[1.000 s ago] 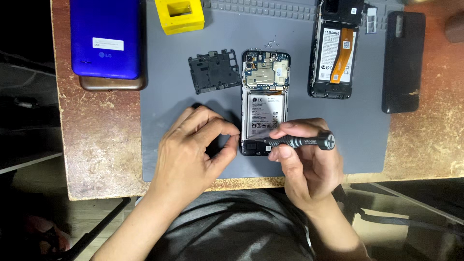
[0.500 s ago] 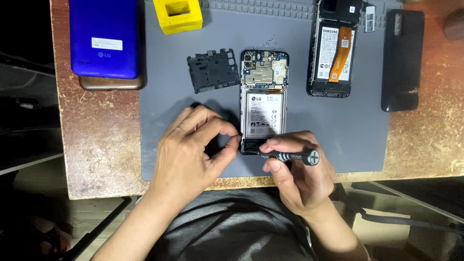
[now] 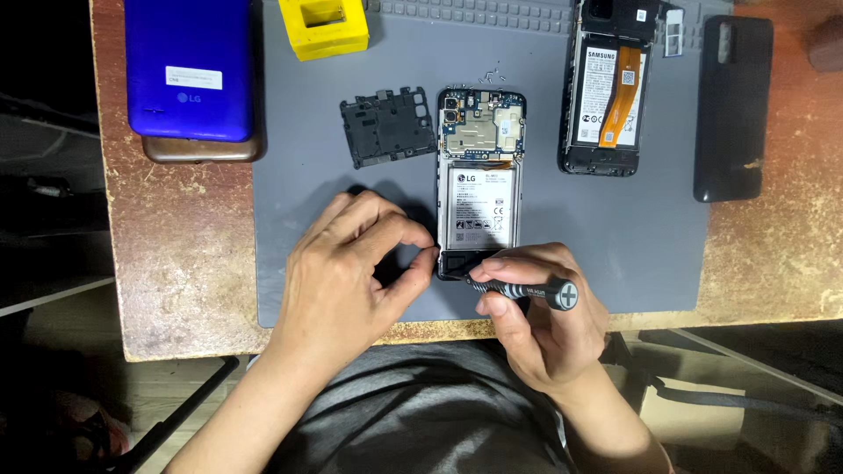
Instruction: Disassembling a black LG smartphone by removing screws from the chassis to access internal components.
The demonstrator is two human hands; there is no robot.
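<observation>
Currently head cam only. Opened phone [image 3: 480, 180] w/ back cover off, lying lengthwise mid grey mat [image 3: 615, 237], circuit board at far end, white battery in the middle, near end toward mat's front edge. Left hand [image 3: 347, 272] curled narrow, thumb and forefinger tips pressed against phone's near left corner, nothing gripped inside it. Right hand [image 3: 540, 320] closed round a small black screwdriver [image 3: 520, 290], held nearly level, tip at phone's near end, cap w/ cross mark pointing right. Can't tell if tip sits in a screw, too small. Few tiny screws [image 3: 493, 75] loose on mat just beyond phone's far end.

Rest of desk: black plastic inner frame [image 3: 388, 127] just left of phone's far half, apart from it. Yellow block [image 3: 323, 26] w/ square hole near mat's far edge, left of centre. Second opened phone [image 3: 606, 88] w/ orange flex strip toward far right of mat. Dark phone back cover [image 3: 732, 107] beside that, at mat's right edge. Blue phone [image 3: 187, 70] stacked on a brownish device, far left corner of desk [image 3: 184, 263], off the mat. Grey shirt at bottom, by desk's front edge.
</observation>
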